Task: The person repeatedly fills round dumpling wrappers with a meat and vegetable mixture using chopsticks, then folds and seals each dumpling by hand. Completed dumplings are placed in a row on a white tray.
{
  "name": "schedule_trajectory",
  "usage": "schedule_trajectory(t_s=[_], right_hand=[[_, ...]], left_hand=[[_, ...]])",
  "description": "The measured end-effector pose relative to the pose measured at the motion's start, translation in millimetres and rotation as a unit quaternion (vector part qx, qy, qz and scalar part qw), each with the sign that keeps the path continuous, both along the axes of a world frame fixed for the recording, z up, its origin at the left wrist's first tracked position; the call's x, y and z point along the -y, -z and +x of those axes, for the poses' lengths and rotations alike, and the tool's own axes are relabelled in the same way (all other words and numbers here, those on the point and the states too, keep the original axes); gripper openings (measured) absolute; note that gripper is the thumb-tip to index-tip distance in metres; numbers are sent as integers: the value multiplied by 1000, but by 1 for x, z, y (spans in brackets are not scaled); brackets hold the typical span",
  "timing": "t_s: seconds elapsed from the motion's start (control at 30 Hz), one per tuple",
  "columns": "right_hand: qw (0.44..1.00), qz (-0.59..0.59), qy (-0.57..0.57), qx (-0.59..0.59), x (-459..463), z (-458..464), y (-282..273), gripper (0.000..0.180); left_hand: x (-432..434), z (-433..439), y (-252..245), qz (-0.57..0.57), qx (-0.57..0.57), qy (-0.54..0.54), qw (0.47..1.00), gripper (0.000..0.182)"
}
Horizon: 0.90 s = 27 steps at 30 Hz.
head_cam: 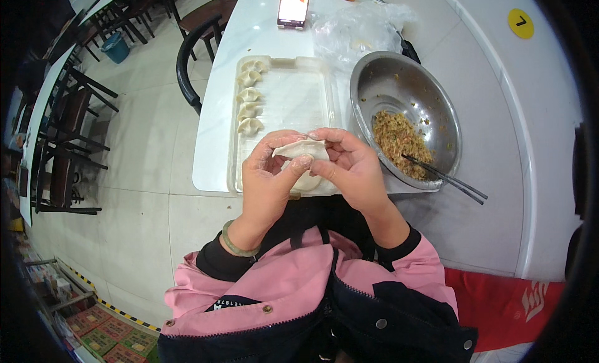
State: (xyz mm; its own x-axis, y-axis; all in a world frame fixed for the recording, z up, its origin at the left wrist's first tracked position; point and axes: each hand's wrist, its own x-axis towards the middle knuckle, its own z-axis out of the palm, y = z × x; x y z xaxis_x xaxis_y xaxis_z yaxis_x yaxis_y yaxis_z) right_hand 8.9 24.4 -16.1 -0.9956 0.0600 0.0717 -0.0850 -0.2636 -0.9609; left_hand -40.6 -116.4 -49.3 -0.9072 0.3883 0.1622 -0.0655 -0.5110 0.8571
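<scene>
A folded dumpling wrapper [299, 149] is held up between my two hands over the near end of a shallow plastic tray [295, 101]. My left hand [271, 168] pinches its left part with thumb and fingers. The thumb and fingers of my right hand [355, 168] grip its right end. Flour whitens the fingertips. Whether filling lies inside the fold is hidden. Below the hands, a pale round of dough [306, 182] partly shows on the tray. Several shaped dumplings [249, 95] stand in a column along the tray's left side.
Right of the tray, a steel bowl [402, 68] holds minced filling [402, 140], with black chopsticks [449, 178] jutting past its rim. Behind are a clear plastic bag [358, 33] and a lit phone [293, 7]. A black-framed chair [189, 63] stands at the table's left.
</scene>
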Motion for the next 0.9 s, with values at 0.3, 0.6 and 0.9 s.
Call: schedule_trajectory(t_s=[0.3, 0.6, 0.9], right_hand=[[994, 107, -5, 6, -4, 1, -6, 31], [988, 150, 0, 48, -12, 4, -9, 31], [992, 122, -16, 33, -11, 4, -13, 27]], left_hand=[[12, -37, -12, -144, -177, 215, 950, 62], [7, -29, -15, -108, -133, 269, 948, 66], [3, -20, -7, -68, -161, 215, 961, 71]])
